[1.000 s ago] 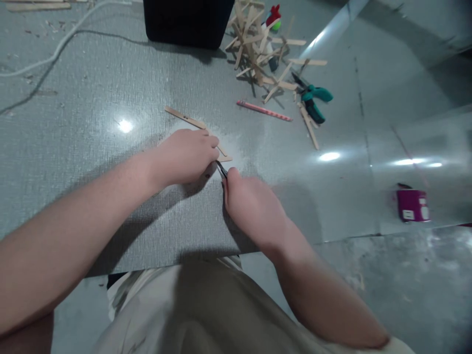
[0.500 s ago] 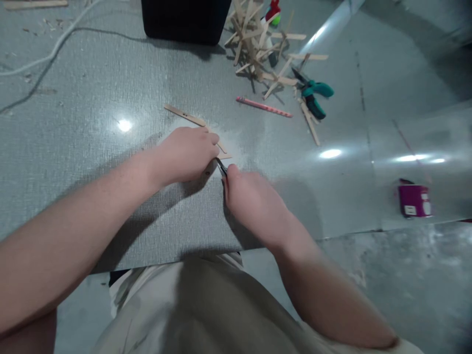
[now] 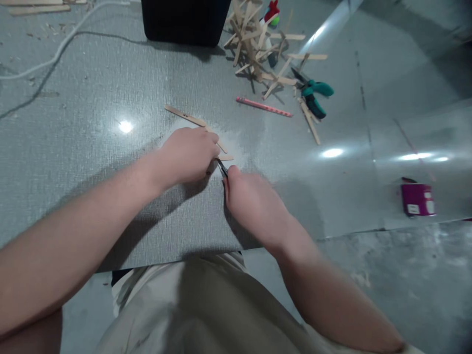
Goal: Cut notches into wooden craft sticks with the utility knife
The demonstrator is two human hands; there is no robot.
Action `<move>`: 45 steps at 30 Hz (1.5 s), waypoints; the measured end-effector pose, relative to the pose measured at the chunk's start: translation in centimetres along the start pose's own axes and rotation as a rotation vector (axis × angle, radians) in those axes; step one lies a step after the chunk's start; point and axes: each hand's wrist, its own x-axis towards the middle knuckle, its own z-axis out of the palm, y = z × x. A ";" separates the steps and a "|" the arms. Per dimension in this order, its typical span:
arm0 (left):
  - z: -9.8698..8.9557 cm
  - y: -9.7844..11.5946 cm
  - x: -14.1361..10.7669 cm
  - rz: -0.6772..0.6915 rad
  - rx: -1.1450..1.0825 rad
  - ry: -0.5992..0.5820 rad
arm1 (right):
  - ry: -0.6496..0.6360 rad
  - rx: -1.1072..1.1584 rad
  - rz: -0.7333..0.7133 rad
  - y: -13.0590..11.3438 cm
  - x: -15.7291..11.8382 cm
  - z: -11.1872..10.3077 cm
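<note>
barely any shift: left hand (image 3: pixel 193 153) on wooden sticks (image 3: pixel 226 158), grip unclear; right hand (image 3: pixel 252 204) clasping slim tool (image 3: pixel 222 168)

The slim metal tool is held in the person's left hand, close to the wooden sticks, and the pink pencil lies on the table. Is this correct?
Not fully: the head view shows the slim metal tool in the right hand, not the left. It is close to the wooden sticks, and the pink pencil lies on the table.
</note>
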 end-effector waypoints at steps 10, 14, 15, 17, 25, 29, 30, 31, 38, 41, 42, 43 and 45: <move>0.1 0.4 -0.1 -0.020 -0.016 0.011 | 0.002 -0.024 0.014 -0.1 -0.3 0.6; -0.1 0.5 -0.2 -0.028 -0.031 0.000 | -0.006 -0.046 0.025 -0.1 -0.2 0.9; -0.1 0.5 -0.2 -0.026 -0.032 0.002 | -0.008 -0.047 0.027 0.0 -0.2 0.9; 0.0 0.5 -0.2 -0.015 -0.027 0.009 | -0.004 -0.047 0.021 0.0 -0.2 1.1; -0.2 0.4 -0.3 -0.003 -0.006 -0.013 | 0.065 -0.009 0.023 0.1 -0.6 1.5; 0.2 0.3 -0.4 0.011 0.005 0.015 | 0.075 -0.017 0.018 0.1 -0.5 1.3; 0.2 0.3 -0.3 0.013 0.006 0.016 | 0.074 -0.022 0.019 0.0 -0.5 1.3; 0.3 0.2 -0.3 0.014 0.006 0.016 | 0.073 -0.025 0.018 0.0 -0.5 1.3; 0.2 0.2 -0.3 0.032 0.023 0.010 | 0.063 -0.017 0.034 -0.1 -0.6 1.2; 0.1 0.3 -0.4 0.037 0.017 0.003 | 0.047 -0.012 0.031 -0.1 -0.5 0.9; 0.0 0.3 -0.4 0.039 0.015 -0.001 | 0.042 -0.011 0.028 -0.2 -0.5 0.9; 0.0 0.3 -0.4 0.040 0.014 -0.005 | 0.036 -0.010 0.027 -0.2 -0.5 0.8; -0.1 0.3 -0.4 0.044 0.015 -0.009 | 0.025 -0.016 0.033 -0.4 -0.5 0.7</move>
